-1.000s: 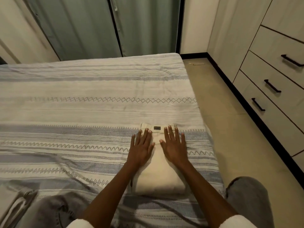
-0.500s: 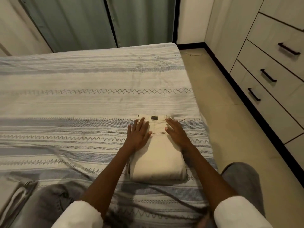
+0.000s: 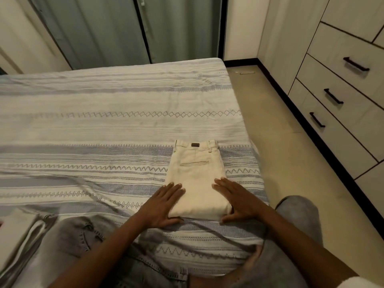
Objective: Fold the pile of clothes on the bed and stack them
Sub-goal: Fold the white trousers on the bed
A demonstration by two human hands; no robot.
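A pair of cream trousers [image 3: 197, 173] lies folded into a neat rectangle on the striped bedspread [image 3: 104, 125], waistband and dark label at the far end. My left hand [image 3: 164, 204] lies flat on the near left corner of the fold, fingers straight, thumb at the near edge. On the near right corner rests my right hand [image 3: 236, 200], also flat, with its thumb against the near edge. A grey denim garment [image 3: 72, 238] lies unfolded at the near left of the bed.
A folded pale garment [image 3: 16, 235] shows at the bottom left edge. A drawer unit [image 3: 342, 96] with dark handles lines the right wall beyond a strip of tiled floor [image 3: 280, 142]. Green curtains [image 3: 124, 28] hang behind the bed.
Both hands slid from the waistband end of the folded trousers back to the near end, leaving the label and pocket uncovered.
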